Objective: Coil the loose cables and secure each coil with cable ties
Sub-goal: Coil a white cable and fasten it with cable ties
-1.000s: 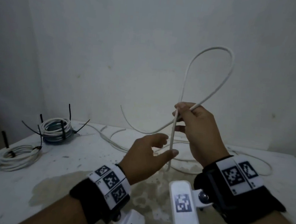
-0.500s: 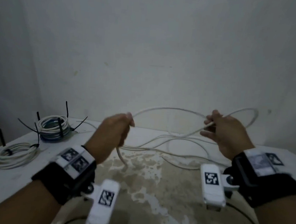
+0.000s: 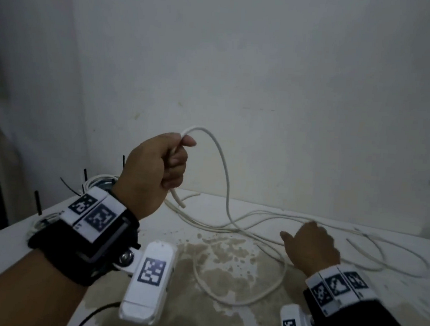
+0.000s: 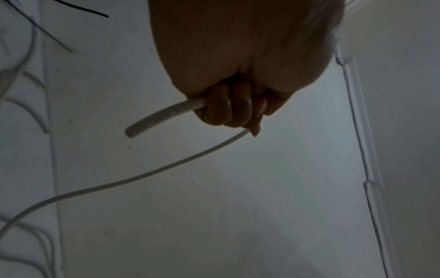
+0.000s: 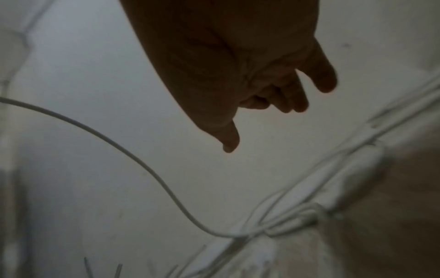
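The right hand (image 3: 310,243) hovered with fingers loose over cable (image 3: 263,218) strewn on the table (image 3: 12,240), while the left hand (image 3: 157,169) fisted its end aloft; those crossing strands could snag when pulled in.

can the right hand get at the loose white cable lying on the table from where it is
Probably yes. The right hand hovers open just over the loose white cable strands on the table, fingers relaxed and holding nothing, with nothing between them. The left hand grips the cable's end, well clear.
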Available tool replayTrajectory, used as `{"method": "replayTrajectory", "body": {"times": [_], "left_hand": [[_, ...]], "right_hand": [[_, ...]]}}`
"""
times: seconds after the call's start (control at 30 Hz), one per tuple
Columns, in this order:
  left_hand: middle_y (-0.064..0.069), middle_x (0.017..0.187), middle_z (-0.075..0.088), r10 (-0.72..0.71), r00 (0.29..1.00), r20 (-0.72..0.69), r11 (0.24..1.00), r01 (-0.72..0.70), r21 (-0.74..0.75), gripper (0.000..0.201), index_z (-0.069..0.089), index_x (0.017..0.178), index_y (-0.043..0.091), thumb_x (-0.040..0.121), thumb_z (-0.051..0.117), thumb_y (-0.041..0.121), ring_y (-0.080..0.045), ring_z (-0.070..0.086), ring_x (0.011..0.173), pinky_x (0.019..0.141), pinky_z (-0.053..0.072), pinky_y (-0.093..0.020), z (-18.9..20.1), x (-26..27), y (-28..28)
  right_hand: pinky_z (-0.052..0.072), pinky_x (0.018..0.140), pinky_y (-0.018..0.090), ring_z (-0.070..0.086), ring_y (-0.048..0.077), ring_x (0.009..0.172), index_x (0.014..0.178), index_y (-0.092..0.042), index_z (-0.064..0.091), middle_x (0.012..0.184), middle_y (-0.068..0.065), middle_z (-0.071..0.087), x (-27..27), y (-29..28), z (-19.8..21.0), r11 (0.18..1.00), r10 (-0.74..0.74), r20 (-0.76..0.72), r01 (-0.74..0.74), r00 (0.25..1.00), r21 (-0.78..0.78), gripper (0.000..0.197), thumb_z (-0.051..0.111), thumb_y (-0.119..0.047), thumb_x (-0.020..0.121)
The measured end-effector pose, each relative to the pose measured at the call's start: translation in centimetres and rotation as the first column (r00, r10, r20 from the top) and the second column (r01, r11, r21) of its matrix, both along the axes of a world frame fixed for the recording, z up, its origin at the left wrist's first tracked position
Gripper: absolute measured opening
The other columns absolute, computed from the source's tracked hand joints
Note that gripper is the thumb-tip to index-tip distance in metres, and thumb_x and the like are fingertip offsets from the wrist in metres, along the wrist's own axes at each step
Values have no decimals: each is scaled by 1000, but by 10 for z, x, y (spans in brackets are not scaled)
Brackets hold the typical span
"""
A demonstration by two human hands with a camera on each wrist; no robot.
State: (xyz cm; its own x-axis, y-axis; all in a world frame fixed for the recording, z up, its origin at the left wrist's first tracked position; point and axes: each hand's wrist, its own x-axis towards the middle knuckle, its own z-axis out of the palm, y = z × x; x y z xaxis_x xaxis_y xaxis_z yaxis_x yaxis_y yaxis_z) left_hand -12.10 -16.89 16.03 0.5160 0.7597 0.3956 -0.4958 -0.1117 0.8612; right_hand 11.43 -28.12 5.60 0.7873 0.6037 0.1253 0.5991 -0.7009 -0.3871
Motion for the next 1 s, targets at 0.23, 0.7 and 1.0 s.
{"method": "replayTrajectory", "body": {"times": [0.23, 0.7, 1.0], "left_hand": [[5, 48, 27, -193, 980, -48, 978, 196, 72, 29, 62, 91, 10, 89, 42, 30, -6, 18, 37, 42, 11, -21, -2, -3, -19], [7, 51, 32, -30, 969, 246, 986, 68, -149, 37, 52, 84, 11, 102, 27, 32, -4, 24, 35, 36, 17, -18, 15, -18, 10], [7, 48, 33, 198, 976, 88, 980, -199, 0, 30, 51, 86, 13, 103, 34, 31, -6, 22, 37, 36, 18, -16, 11, -20, 12]], "right_hand": [[13, 118, 38, 14, 19, 145, 151, -20, 8, 158, 2, 14, -50, 50, 60, 795, 393, 341, -502, 854, 340, 84, 60, -40, 89], [42, 57, 19, 56, 12, 71, 117, -21, 35, 90, 1, 62, -101, 52, -12, 724, 609, 64, -587, 790, 363, 17, 39, -20, 100], [12, 42, 12, 39, 13, 45, 106, -12, 64, 70, 0, 50, -102, 42, 25, 718, 391, 634, -652, 667, 243, 35, 69, 0, 73]]}}
